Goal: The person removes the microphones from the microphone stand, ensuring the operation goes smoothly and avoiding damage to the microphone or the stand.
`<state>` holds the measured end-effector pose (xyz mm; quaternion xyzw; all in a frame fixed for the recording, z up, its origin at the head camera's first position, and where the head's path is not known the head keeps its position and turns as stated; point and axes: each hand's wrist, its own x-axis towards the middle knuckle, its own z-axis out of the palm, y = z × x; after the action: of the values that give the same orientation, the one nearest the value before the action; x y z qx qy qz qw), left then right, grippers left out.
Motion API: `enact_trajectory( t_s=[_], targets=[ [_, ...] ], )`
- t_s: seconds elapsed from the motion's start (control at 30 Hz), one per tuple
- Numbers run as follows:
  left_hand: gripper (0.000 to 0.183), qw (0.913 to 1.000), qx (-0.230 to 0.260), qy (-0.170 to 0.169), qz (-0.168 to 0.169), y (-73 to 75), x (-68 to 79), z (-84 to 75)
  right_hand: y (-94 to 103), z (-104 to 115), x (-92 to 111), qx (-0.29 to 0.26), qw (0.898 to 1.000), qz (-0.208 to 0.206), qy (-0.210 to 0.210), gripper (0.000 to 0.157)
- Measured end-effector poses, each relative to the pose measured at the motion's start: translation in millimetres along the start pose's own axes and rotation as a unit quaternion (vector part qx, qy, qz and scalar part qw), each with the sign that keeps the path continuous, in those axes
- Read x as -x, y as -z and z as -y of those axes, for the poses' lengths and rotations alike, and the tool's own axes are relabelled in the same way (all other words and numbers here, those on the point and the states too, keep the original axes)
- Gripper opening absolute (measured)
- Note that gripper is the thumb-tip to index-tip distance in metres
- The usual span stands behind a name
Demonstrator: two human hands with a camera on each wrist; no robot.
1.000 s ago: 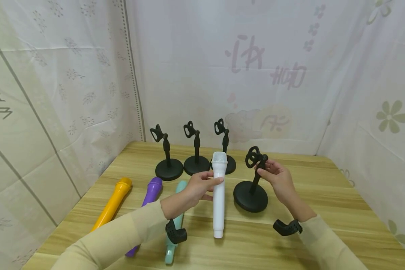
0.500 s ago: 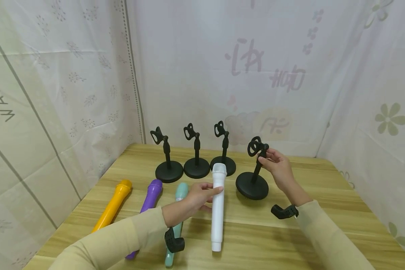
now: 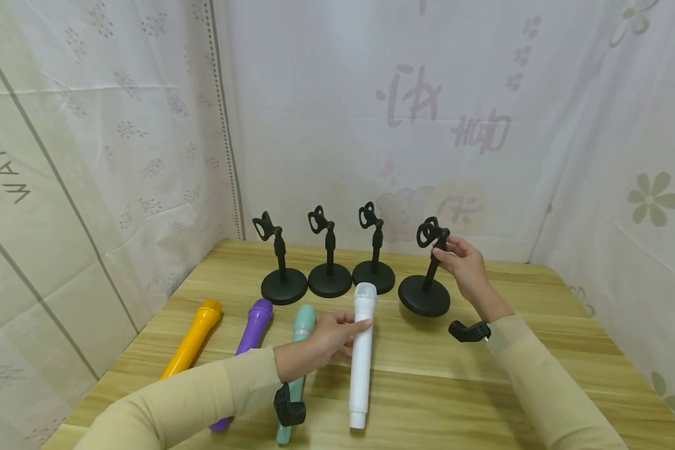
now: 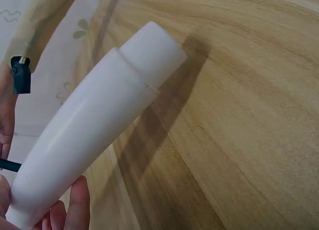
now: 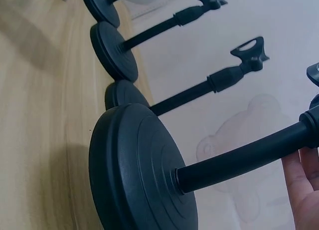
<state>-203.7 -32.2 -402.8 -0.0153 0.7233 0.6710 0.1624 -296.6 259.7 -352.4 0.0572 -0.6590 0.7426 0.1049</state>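
Observation:
My left hand (image 3: 333, 337) grips a white microphone (image 3: 361, 369) around its upper handle, its mesh head pointing away from me. In the left wrist view the white handle (image 4: 89, 125) casts a shadow on the wood below it. On the right, my right hand (image 3: 464, 265) pinches the upper pole of a black microphone stand (image 3: 424, 295). This stand leans a little, its round base (image 5: 144, 170) tipped and close over the table in the right wrist view. Its clip (image 3: 427, 232) is bare and faces left.
Three similar black stands, the left (image 3: 284, 286), middle (image 3: 330, 279) and right one (image 3: 374, 276), stand in a row at the back. An orange microphone (image 3: 194, 337), a purple one (image 3: 253, 328) and a mint one (image 3: 304, 322) lie on the wooden table (image 3: 517, 387), partly behind my left arm.
My right hand has carried the stand back toward the row of stands. The white microphone has come down and nearer to me in my left hand.

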Motion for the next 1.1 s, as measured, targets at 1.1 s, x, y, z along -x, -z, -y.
enact_trajectory(
  t_s=[1.1],
  targets=[
    [0.035,0.9974,-0.061,-0.006,-0.037,-9.6,4.2,26.1,6.7,-26.5,-48.8,0.037,0.997,-0.064,-0.023,0.036]
  ],
)
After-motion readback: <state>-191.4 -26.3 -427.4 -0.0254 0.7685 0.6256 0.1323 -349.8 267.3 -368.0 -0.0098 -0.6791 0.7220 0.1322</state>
